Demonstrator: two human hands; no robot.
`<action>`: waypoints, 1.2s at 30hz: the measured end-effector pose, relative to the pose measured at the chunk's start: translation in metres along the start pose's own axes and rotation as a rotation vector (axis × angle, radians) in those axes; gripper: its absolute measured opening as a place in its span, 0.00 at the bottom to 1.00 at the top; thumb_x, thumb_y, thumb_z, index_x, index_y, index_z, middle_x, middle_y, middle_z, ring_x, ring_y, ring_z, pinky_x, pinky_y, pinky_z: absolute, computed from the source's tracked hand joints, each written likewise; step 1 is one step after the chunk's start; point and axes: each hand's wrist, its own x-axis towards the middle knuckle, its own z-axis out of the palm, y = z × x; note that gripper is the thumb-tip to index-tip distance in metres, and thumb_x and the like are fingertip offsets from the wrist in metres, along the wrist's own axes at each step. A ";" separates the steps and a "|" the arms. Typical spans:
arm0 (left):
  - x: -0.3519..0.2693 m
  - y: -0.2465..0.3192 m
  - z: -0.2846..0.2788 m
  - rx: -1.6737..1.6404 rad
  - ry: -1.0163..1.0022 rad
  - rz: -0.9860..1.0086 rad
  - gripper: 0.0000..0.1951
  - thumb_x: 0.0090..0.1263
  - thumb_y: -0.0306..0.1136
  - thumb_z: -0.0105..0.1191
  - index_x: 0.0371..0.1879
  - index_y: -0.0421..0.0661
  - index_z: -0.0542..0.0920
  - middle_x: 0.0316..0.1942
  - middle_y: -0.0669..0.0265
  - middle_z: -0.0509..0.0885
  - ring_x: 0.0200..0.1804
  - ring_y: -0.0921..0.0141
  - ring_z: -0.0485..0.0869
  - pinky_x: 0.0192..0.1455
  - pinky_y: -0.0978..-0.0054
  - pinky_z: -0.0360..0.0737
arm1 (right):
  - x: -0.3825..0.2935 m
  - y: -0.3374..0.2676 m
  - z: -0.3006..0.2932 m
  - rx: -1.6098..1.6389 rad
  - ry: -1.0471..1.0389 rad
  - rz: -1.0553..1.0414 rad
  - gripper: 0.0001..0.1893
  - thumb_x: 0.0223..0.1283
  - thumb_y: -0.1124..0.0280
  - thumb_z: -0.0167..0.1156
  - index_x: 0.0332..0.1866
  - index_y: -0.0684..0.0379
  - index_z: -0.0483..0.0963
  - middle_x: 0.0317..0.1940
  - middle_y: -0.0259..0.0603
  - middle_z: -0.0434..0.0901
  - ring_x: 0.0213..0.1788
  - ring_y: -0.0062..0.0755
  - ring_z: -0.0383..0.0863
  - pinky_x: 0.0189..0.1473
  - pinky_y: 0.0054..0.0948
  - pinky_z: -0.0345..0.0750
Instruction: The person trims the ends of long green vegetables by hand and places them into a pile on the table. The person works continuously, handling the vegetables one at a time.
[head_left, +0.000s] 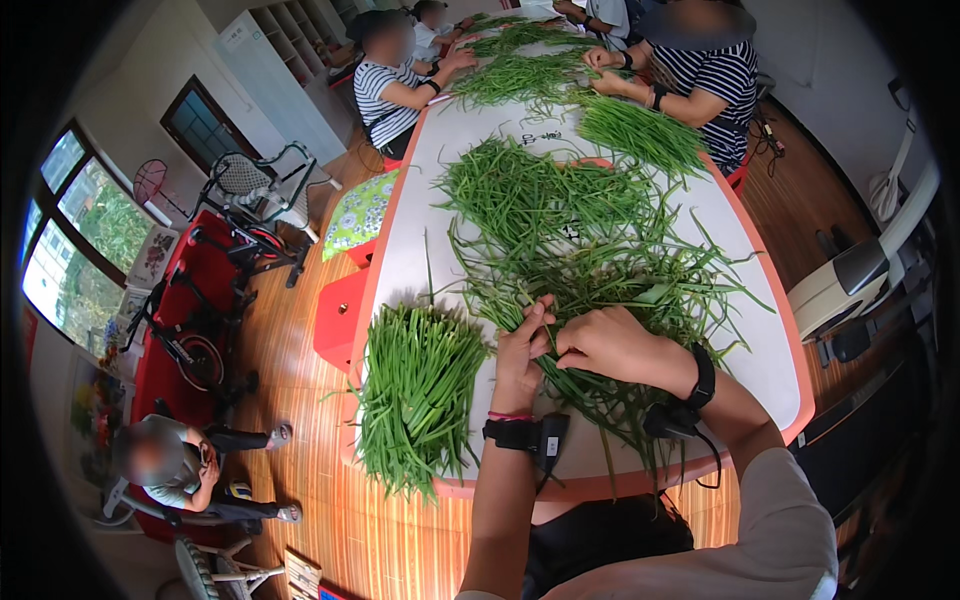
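Note:
My left hand (525, 345) is closed around a few green stems of garlic chives near the front of the table, its thumb and fingertips raised. Close beside it, to the right, my right hand (611, 346) is bent down with its fingertips pinched at the chives; exactly what lies between them is partly hidden. Under and beyond both hands spreads a loose, tangled heap of chives (555, 187). To the left of my left wrist lies a neat, aligned pile of chives (420, 390), its leaf tips hanging over the table edge.
The long white table (757, 360) has an orange rim. Two people in striped tops sit farther along it, with chives before them and another aligned bundle (641, 135) at the right. Red stools (341, 319) stand left. A treadmill (847, 292) is at the right; a seated person is lower left.

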 end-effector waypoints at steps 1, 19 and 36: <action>0.000 0.000 0.002 -0.001 -0.005 0.001 0.15 0.66 0.36 0.57 0.45 0.37 0.80 0.25 0.73 0.79 0.14 0.86 0.58 0.16 0.86 0.52 | 0.000 0.000 -0.001 0.017 -0.061 0.010 0.12 0.49 0.61 0.65 0.23 0.58 0.73 0.25 0.39 0.79 0.29 0.44 0.80 0.27 0.40 0.72; -0.016 0.011 0.013 0.200 -0.299 -0.070 0.12 0.66 0.32 0.52 0.36 0.35 0.82 0.18 0.69 0.75 0.17 0.83 0.63 0.17 0.87 0.50 | 0.005 0.015 -0.026 0.356 0.290 0.245 0.06 0.55 0.72 0.59 0.38 0.57 0.78 0.31 0.39 0.79 0.25 0.37 0.80 0.29 0.34 0.75; -0.010 0.004 0.010 0.290 -0.161 0.012 0.10 0.66 0.38 0.55 0.30 0.43 0.80 0.19 0.74 0.76 0.18 0.84 0.64 0.19 0.85 0.53 | 0.004 0.017 -0.011 -0.143 0.290 0.047 0.02 0.52 0.72 0.56 0.27 0.55 0.73 0.30 0.35 0.76 0.27 0.41 0.79 0.26 0.36 0.74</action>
